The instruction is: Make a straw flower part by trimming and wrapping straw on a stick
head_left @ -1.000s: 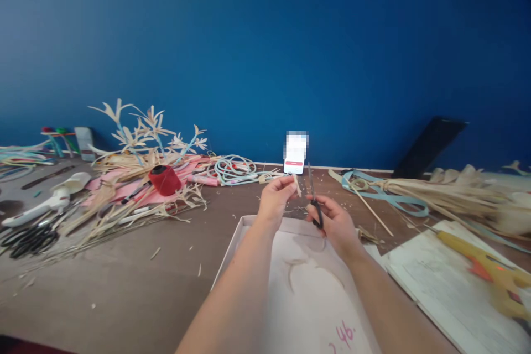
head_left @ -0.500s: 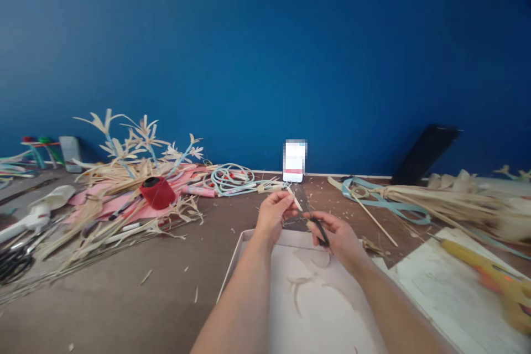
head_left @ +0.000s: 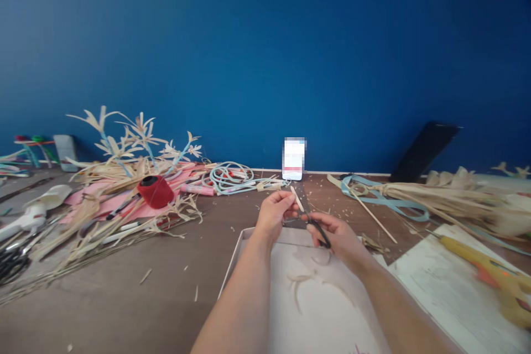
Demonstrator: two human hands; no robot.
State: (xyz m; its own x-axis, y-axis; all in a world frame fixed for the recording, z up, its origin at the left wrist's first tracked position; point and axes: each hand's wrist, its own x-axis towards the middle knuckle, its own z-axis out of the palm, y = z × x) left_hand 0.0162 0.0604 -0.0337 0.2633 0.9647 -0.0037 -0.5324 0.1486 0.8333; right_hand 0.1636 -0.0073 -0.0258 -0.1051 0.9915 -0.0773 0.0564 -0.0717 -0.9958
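Between thumb and fingers, my left hand (head_left: 274,211) pinches a pale strip of dried husk (head_left: 297,199) that sticks up at a slant. My right hand (head_left: 334,234) is closed on the black handles of a pair of scissors (head_left: 318,230), whose blades point up beside the strip. Whether the blades touch the strip is hard to make out. Both hands are over the far edge of a shallow white box (head_left: 238,251), in which a few thin curled offcuts (head_left: 296,287) lie.
A lit phone (head_left: 292,159) leans on the blue wall ahead. Husk flowers (head_left: 143,135), a red thread spool (head_left: 155,192) and coiled blue cord (head_left: 230,177) crowd the left. At right are a yellow glue gun (head_left: 473,254) on white paper and a husk bundle (head_left: 423,199).
The strip in my left hand stands slightly more upright, and the scissors have shifted a little. Both hands stay almost in place, while the whole view has moved slightly.
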